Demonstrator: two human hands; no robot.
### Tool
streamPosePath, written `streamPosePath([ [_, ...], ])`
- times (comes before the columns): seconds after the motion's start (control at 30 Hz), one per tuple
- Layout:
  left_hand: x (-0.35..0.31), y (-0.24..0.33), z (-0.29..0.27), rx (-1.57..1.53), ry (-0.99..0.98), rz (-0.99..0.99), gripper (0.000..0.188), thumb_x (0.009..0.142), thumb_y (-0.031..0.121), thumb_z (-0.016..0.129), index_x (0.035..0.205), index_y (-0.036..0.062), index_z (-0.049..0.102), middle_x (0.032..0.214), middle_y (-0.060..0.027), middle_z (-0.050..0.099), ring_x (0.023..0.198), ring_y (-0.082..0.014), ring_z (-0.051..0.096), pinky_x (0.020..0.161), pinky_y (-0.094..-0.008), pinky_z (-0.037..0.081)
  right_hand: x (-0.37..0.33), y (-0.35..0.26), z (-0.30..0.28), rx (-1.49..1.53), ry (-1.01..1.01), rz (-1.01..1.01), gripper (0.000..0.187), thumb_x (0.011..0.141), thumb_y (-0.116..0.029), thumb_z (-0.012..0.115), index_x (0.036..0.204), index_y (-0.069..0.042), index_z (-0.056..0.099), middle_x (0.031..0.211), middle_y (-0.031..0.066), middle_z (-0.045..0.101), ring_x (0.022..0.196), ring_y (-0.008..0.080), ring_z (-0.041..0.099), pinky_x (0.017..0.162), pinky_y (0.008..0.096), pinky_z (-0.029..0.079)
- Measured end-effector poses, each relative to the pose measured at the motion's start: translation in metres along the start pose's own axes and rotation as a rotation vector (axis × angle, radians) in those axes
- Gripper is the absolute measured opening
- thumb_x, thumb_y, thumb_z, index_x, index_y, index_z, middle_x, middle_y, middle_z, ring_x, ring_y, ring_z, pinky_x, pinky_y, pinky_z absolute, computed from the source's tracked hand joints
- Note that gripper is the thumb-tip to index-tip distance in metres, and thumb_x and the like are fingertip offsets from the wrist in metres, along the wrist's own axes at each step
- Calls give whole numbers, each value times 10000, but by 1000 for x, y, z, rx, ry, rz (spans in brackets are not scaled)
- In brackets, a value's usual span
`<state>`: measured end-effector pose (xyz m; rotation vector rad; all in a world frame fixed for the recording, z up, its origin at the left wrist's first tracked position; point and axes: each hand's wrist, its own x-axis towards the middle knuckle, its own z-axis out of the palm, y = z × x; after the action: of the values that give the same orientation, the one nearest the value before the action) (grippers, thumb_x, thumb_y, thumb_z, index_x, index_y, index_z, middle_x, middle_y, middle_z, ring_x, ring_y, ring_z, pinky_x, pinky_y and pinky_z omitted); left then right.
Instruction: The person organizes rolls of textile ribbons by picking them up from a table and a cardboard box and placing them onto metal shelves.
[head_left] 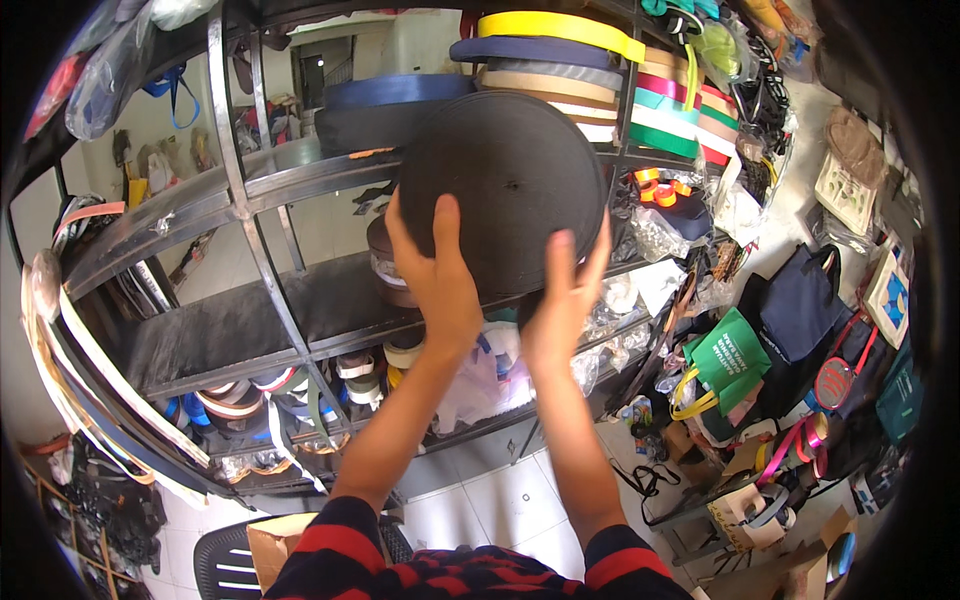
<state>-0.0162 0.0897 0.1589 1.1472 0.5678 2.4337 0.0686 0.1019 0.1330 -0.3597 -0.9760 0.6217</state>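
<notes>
A large, flat roll of black webbing (pixel 505 180) is held up in front of the metal shelf, its round face toward me and a small centre showing. My left hand (pixel 440 285) grips its lower left edge, thumb lying on the face. On the lower right edge, my right hand (pixel 565 300) holds it the same way, thumb up against the face. The fingers behind the roll are mostly hidden. Just behind it on the shelf are a dark blue roll (pixel 400 90) and a stack of coloured rolls topped by a yellow roll (pixel 560 30).
The black shelf frame (pixel 240 190) spans the left and middle. Another roll (pixel 385 265) sits on the middle board beside my left hand. Orange rolls (pixel 660 190) lie to the right. A green bag (pixel 728 355), a navy bag (pixel 800 300) and cardboard boxes (pixel 830 560) crowd the right side.
</notes>
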Motion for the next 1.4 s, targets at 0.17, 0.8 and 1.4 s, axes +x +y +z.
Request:
streamPosePath([
  [0.17,-8,-1,-21,291,-200,274,500,945,220,540,1395,81,372,1369,-147,414,1195,-205,455,991,-353,376,-11,-7,10,124,95,-5,666,891,-138,646,1452,-71,293,1408,141,393,1261,242,417,1075,362,318],
  [0.8,-7,-1,13,13,-10,145,528,910,172,614,1355,-30,412,1271,-154,527,1176,-207,501,1011,-309,368,1,-7,-1,-7,88,-68,533,978,-238,539,1391,29,334,1303,157,485,1164,208,487,989,328,392],
  [1.4,4,5,59,46,-130,73,675,886,193,664,1422,-14,310,1416,-171,374,1288,-256,389,1049,-343,334,54,-22,11,105,76,-204,620,916,-113,605,1429,4,279,1318,167,472,1205,236,467,1033,339,355],
])
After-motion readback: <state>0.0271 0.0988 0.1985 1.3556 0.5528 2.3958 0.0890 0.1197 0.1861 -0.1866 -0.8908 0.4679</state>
